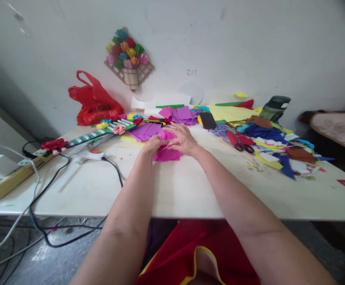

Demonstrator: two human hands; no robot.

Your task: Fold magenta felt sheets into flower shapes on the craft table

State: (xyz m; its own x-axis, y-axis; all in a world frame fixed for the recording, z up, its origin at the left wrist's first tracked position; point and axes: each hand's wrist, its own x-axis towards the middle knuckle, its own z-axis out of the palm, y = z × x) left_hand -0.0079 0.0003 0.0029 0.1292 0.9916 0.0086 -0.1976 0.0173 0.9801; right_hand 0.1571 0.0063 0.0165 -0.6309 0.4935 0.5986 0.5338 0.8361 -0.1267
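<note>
Both my hands meet over a magenta paper sheet on the pale table. My left hand pinches the sheet's left side with its fingers curled. Over the top of the sheet my right hand lies flat, pressing a fold. Just behind them sits a stack of purple paper squares, and more pink and purple sheets lie farther back.
A hot glue gun with a black cable lies to the left, near a power strip and a strip of paper flowers. Red scissors, a phone and coloured scraps fill the right. A red bag leans on the wall.
</note>
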